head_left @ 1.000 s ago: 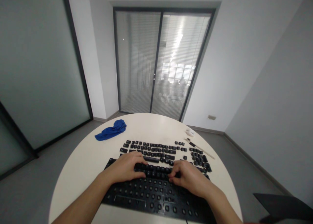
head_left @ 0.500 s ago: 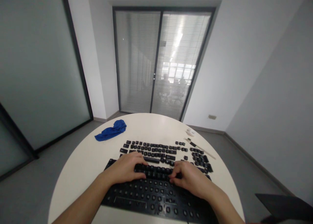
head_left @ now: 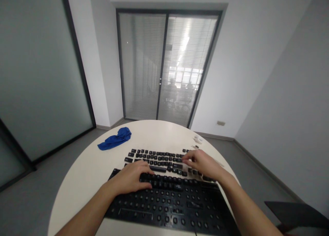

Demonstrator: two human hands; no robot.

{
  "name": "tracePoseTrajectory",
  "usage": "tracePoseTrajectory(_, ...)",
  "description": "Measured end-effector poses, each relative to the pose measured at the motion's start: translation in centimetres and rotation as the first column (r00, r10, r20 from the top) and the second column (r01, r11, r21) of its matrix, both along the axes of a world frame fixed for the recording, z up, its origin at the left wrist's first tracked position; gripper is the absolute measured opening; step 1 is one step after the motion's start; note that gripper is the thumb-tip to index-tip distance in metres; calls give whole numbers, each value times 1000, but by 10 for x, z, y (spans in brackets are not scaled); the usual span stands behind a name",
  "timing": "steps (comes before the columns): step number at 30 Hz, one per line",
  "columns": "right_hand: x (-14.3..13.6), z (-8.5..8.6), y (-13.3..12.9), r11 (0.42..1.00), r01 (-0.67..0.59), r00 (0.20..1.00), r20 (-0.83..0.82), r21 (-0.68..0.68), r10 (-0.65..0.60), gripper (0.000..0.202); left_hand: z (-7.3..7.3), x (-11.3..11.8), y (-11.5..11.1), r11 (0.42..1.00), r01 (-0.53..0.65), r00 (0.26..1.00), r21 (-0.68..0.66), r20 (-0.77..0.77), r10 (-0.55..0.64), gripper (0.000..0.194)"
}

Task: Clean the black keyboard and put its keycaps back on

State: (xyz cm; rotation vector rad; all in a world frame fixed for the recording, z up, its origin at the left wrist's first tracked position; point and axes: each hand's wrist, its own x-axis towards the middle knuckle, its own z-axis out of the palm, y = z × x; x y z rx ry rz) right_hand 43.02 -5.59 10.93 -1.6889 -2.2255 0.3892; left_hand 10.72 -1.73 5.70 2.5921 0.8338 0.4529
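A black keyboard base (head_left: 164, 208) lies near the front of the round table, with keycaps fitted along its far rows and bare switch posts nearer to me. My left hand (head_left: 133, 177) rests on its upper left part, thumb and fingers apart, holding nothing. Beyond the base, loose black keycaps (head_left: 154, 157) lie in rows on the table. My right hand (head_left: 197, 162) reaches over the right end of these rows, its thumb and index fingertips close together at a keycap (head_left: 179, 160); whether the cap is gripped is too small to tell.
A crumpled blue cloth (head_left: 115, 139) lies on the far left of the white table (head_left: 161, 133). Small white items (head_left: 197, 139) are at the far right. A dark object (head_left: 295, 213) stands beyond the table's right edge, before a glass partition and walls.
My right hand has moved up and away from the keyboard base to the loose keycaps. A wide keycap now shows on the base where its fingers were. The left hand stays in place.
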Motion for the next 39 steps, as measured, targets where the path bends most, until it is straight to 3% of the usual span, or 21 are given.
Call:
tracePoseTrajectory(3,23,-7,34,979,175,974,127,106,-188,25,0,0,0,1000,10,1000,-3,8,-10,33)
tracePoseTrajectory(8,42,-30,72,967,229,942,225,109,-248,26,1,1,-1,1000,7,1000,-8,20,-7,31)
tracePoseTrajectory(15,36,-52,88,962,257,912,303,97,-275,22,-2,0,0,1000,10,1000,-4,9,-10,33)
tracePoseTrajectory(21,28,-55,92,965,242,934,245,105,-261,17,-1,0,1,1000,13,1000,-10,12,-13,33)
tracePoseTrajectory(26,18,-37,80,962,217,970,76,166,-232,22,0,0,1,1000,10,1000,-3,4,-10,33)
tracePoseTrajectory(32,3,-13,32,975,170,975,-170,141,-145,36,-1,0,1,1000,19,1000,-1,14,-19,32)
tracePoseTrajectory(35,-5,-13,6,978,208,867,-468,32,-169,42,0,1,-1,1000,12,1000,0,16,-12,32)
tracePoseTrajectory(39,-8,-22,-20,959,272,765,-587,-80,-266,49,0,1,-1,1000,3,1000,3,7,-3,31)
